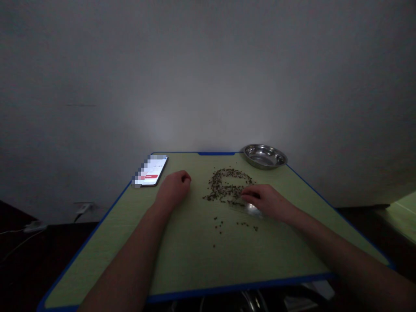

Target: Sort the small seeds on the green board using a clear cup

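Small dark grains (pixel 216 182), like peppercorns or dried seeds, lie in a loose ring on the pale green table. My right hand (pixel 264 199) is at the ring's near right edge, fingertips pinched together and touching the grains; whatever they hold is too small to make out. Beneath that hand lies a clear, shiny piece of plastic (pixel 251 209), partly covered. To the left of the ring, my left hand (pixel 174 186) rests on the table as a loose fist, apart from the grains, with nothing showing in it. A few stray grains (pixel 246 224) are scattered nearer to me.
A shallow steel bowl (pixel 264 157) stands at the table's back right corner. Near the left edge lies a phone (pixel 151 172) with its screen lit. The table (pixel 195 260) has a blue rim and its far side meets a grey wall.
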`<state>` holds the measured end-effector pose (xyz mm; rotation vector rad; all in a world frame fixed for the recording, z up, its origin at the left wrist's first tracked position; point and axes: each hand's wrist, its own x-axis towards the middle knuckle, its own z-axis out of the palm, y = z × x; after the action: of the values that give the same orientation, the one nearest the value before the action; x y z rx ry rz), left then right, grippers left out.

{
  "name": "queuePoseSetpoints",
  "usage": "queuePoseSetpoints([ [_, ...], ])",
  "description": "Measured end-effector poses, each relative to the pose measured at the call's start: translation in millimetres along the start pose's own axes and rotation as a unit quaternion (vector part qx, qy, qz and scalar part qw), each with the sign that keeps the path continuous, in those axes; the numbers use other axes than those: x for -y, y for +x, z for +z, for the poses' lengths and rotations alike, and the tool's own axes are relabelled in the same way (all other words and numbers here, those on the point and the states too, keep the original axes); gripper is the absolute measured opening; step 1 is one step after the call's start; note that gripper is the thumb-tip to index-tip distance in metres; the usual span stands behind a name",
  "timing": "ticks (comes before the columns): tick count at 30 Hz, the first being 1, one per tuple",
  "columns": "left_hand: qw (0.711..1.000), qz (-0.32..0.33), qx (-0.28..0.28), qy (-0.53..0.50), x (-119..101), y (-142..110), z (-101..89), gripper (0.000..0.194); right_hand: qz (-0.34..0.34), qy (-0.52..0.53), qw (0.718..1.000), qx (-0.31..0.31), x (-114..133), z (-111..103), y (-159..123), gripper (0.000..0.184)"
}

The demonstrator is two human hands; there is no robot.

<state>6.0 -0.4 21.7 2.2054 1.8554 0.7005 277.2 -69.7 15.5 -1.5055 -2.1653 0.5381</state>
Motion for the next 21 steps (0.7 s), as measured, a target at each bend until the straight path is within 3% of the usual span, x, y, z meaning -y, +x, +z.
queuePoseSetpoints([
  [8,1.000,0.000,0.002,0.005,0,-1,-0.8,0.026,-0.010,-0.034,0.999,-0.022,-4,-3,8,0.021],
  [21,1.000,0.004,0.001,0.001,1,0,1.1,0.026,-0.100,-0.010,0.995,0.025,41,23,28,0.015],
])
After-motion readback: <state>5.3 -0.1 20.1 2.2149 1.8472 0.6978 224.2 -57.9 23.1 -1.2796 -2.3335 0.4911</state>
